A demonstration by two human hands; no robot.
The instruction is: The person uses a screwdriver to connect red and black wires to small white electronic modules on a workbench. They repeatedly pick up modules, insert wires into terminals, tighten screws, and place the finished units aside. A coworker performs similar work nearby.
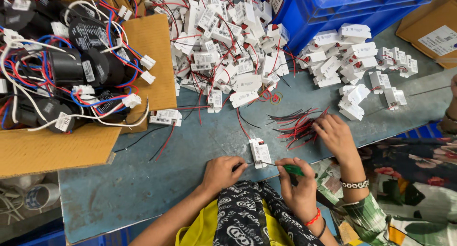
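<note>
I see my left hand [220,172] resting on the blue-grey worktop [143,179], its fingers curled narrow around the end of a dark wire that runs to a small white plastic module [260,152]. The module lies flat on the worktop just beyond my hands, between them, with red and black leads trailing away from its far end. My right hand [299,186] has its fingers wrapped tight around a green-handled screwdriver [291,169], whose thin shaft points left toward the module's near edge; I cannot tell whether the tip touches it.

Just right of the module, another person's hand [335,134], a beaded bracelet on its wrist, lies on a loose bundle of red and black wires [293,124]. Beyond that, a heap of white modules [223,46] spreads across the far side of the worktop, with a smaller cluster [352,55] to its right, beside a blue plastic crate [333,10]. On the left, an open cardboard box [52,151] holds black round units tangled in red, blue and white wiring.
</note>
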